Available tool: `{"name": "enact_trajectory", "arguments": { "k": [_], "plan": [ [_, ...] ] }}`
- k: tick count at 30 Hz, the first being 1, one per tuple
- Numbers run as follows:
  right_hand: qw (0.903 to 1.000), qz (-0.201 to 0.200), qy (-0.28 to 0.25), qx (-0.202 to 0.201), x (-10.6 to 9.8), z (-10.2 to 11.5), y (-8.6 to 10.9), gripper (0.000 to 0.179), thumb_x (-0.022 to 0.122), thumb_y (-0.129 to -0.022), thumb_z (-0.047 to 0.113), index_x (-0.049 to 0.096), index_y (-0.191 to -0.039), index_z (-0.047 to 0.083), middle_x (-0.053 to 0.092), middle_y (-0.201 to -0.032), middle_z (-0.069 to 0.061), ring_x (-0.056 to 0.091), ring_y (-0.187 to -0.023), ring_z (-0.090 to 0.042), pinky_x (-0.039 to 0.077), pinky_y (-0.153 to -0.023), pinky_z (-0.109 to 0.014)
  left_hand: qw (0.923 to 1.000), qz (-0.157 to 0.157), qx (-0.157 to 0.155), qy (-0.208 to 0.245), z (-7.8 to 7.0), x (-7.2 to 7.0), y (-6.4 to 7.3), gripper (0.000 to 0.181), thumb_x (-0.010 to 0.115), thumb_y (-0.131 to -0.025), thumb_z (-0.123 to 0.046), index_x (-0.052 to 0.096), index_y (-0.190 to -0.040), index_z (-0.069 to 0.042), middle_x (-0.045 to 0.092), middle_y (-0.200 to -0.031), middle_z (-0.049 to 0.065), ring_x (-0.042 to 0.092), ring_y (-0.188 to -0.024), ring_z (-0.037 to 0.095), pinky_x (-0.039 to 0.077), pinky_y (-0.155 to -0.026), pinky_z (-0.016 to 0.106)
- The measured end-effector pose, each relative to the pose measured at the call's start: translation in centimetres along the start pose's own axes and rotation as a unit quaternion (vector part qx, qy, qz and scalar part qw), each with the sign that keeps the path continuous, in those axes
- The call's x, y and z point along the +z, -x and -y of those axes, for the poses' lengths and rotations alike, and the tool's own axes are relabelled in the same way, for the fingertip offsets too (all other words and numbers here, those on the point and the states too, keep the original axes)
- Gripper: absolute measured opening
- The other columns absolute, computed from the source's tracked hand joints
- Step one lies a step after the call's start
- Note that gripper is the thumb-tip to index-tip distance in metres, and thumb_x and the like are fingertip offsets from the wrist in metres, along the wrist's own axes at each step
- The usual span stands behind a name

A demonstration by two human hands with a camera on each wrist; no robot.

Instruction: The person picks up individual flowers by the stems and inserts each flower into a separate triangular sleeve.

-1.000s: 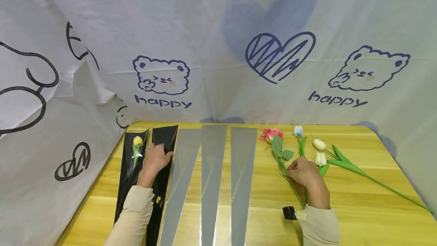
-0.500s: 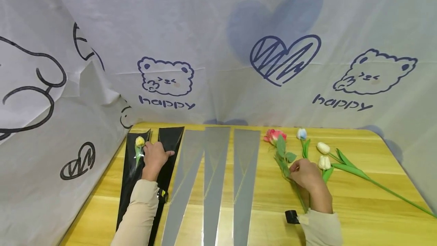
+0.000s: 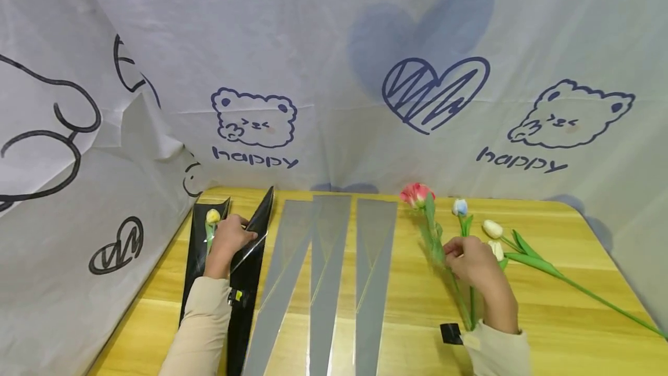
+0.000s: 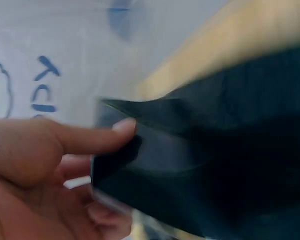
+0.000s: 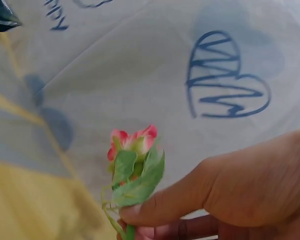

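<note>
My left hand (image 3: 229, 242) pinches the upper edge of a black flower sleeve (image 3: 249, 277), second from the left. Its top corner is lifted off the table; in the left wrist view the thumb lies on the sleeve (image 4: 230, 155) and the other fingers are partly behind it. With thumb and fingers, my right hand (image 3: 474, 263) grips the stem of a pink rose (image 3: 416, 195), held raised and tilted. Green leaves sit just below the bloom (image 5: 135, 142) in the right wrist view. To the left, a yellow tulip (image 3: 212, 217) lies in another black sleeve (image 3: 194, 266).
Three grey translucent sleeves (image 3: 330, 248) lie side by side mid-table. Beside my right hand lie a blue-white tulip (image 3: 460, 208) and two white tulips (image 3: 493, 228) with long green stems. A printed white cloth (image 3: 334, 74) hangs behind the wooden table (image 3: 574, 318).
My left hand has taken hold of the black sleeve's top and lifted its corner. My right hand has raised the rose slightly off the table.
</note>
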State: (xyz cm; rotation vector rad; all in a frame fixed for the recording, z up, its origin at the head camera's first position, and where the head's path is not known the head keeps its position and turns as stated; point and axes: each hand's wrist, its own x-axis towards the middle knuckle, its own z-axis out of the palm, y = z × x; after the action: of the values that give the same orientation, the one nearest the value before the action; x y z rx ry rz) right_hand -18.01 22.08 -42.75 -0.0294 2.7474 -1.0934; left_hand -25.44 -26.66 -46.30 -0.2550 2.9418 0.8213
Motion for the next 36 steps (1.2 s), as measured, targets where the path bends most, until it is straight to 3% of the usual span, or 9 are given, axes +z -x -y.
{"name": "enact_trajectory", "arguments": {
  "k": [3,6,11,14,18,21,27,31,36],
  "plan": [
    [0.9995,-0.011,-0.023,-0.019,-0.7,0.8,0.2,0.021,0.057,-0.099,0.000,0.068,-0.115,-0.008,0.068,-0.099,-0.015,0.067,-0.074,-0.022,0.057,-0.067,-0.040,0.9963,0.046,0.032,0.065,-0.6,-1.6,0.5,0.056,0.072,-0.094,-0.006,0.050,-0.140,0.016,0.057,-0.132,0.038,0.059,-0.115,0.051,0.052,-0.092,0.057],
    [0.9973,-0.023,-0.060,-0.036,-1.0,1.3,0.2,0.021,0.058,-0.100,0.001,0.067,-0.116,-0.009,0.068,-0.100,-0.016,0.068,-0.080,-0.023,0.060,-0.070,-0.041,0.9807,0.088,0.066,0.161,-1.6,-2.6,1.0,0.067,0.068,-0.095,0.000,0.036,-0.152,0.011,0.045,-0.144,0.039,0.050,-0.127,0.051,0.046,-0.100,0.059],
    [0.9914,-0.052,-0.104,-0.059,-1.0,1.4,0.2,0.021,0.062,-0.099,0.002,0.068,-0.116,-0.009,0.067,-0.101,-0.016,0.069,-0.084,-0.023,0.060,-0.070,-0.035,0.9394,0.123,0.123,0.295,-3.8,-2.6,1.9,0.074,0.069,-0.091,0.007,0.034,-0.156,0.006,0.044,-0.149,0.034,0.049,-0.131,0.045,0.042,-0.107,0.056],
    [0.9875,-0.067,-0.124,-0.070,-0.7,1.4,0.1,0.021,0.062,-0.099,0.001,0.068,-0.116,-0.010,0.068,-0.102,-0.019,0.069,-0.085,-0.025,0.060,-0.069,-0.031,0.9113,0.139,0.142,0.361,-4.8,-1.8,2.5,0.076,0.070,-0.087,0.013,0.035,-0.155,0.008,0.056,-0.138,0.032,0.064,-0.114,0.033,0.051,-0.100,0.042],
    [0.9850,-0.081,-0.134,-0.073,-0.2,1.5,-0.4,0.021,0.062,-0.098,0.000,0.068,-0.116,-0.008,0.068,-0.104,-0.020,0.070,-0.086,-0.026,0.060,-0.069,-0.030,0.8725,0.157,0.144,0.440,-5.3,0.0,2.6,0.083,0.068,-0.085,0.018,0.030,-0.157,0.001,0.066,-0.127,0.024,0.069,-0.100,0.021,0.057,-0.087,0.034],
    [0.9845,-0.087,-0.134,-0.072,-0.1,1.5,-0.7,0.021,0.062,-0.098,0.000,0.068,-0.116,-0.008,0.068,-0.104,-0.020,0.070,-0.086,-0.027,0.060,-0.070,-0.034,0.8534,0.165,0.133,0.476,-5.5,1.4,2.3,0.089,0.067,-0.085,0.019,0.025,-0.160,-0.005,0.066,-0.128,0.022,0.070,-0.101,0.023,0.058,-0.085,0.037],
    [0.9844,-0.088,-0.139,-0.064,0.5,1.6,-0.9,0.024,0.061,-0.099,0.002,0.067,-0.120,-0.008,0.068,-0.106,-0.021,0.071,-0.088,-0.028,0.061,-0.070,-0.036,0.8384,0.144,0.080,0.520,-5.4,3.1,2.0,0.088,0.066,-0.093,0.010,0.022,-0.164,-0.016,0.057,-0.139,0.019,0.067,-0.100,0.019,0.057,-0.084,0.032],
    [0.9826,-0.107,-0.138,-0.063,0.8,1.9,-1.0,0.023,0.063,-0.099,0.001,0.067,-0.119,-0.009,0.068,-0.105,-0.022,0.072,-0.087,-0.028,0.061,-0.069,-0.035,0.8265,0.139,0.066,0.541,-5.8,3.6,1.8,0.058,0.060,-0.105,-0.012,0.033,-0.157,-0.010,0.065,-0.121,0.007,0.069,-0.091,0.013,0.057,-0.080,0.030],
    [0.9791,-0.132,-0.134,-0.077,1.1,2.7,-1.1,0.023,0.062,-0.099,0.001,0.067,-0.119,-0.009,0.069,-0.106,-0.024,0.071,-0.089,-0.031,0.060,-0.068,-0.031,0.8344,0.130,0.079,0.530,-6.6,3.8,1.8,0.024,0.058,-0.107,-0.017,0.057,-0.123,0.001,0.069,-0.098,0.001,0.066,-0.087,0.012,0.056,-0.079,0.028]
  ]
}}
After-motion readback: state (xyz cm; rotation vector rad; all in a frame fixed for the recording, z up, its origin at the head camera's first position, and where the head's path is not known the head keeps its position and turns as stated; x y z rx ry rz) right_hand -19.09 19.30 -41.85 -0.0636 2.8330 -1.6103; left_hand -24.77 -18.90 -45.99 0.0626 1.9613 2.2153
